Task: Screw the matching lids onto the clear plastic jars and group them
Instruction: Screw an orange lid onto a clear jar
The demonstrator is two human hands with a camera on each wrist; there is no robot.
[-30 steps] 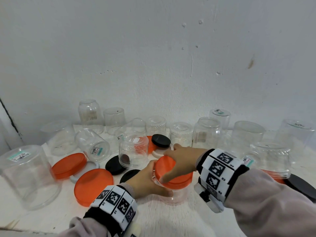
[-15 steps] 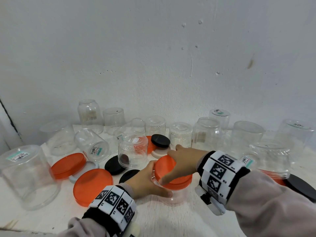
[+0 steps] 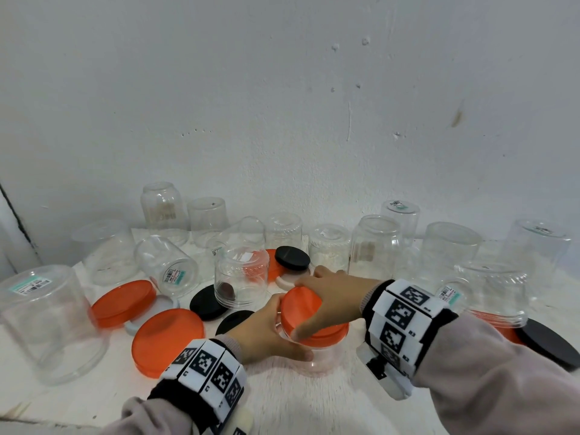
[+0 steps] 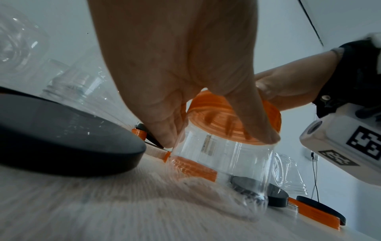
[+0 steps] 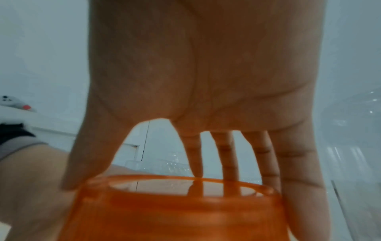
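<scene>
Your clear jar (image 3: 317, 356) stands upright on the white table (image 3: 314, 400), its orange lid (image 3: 301, 309) seated on the mouth. Your left hand (image 3: 266, 334) wraps the jar's body just under the lid; your right hand (image 3: 329, 293) claws over the lid, thumb and fingers gripping its rim. Left of the jar lie two loose orange lids (image 3: 168, 340); behind it stand inverted jars (image 3: 241, 277) and black lids (image 3: 292, 258).

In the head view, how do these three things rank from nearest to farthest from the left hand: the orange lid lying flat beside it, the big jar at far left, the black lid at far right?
From the left hand:
1. Flat orange lid, just to its left.
2. Big upturned jar, far left.
3. Black lid, far right edge.
</scene>
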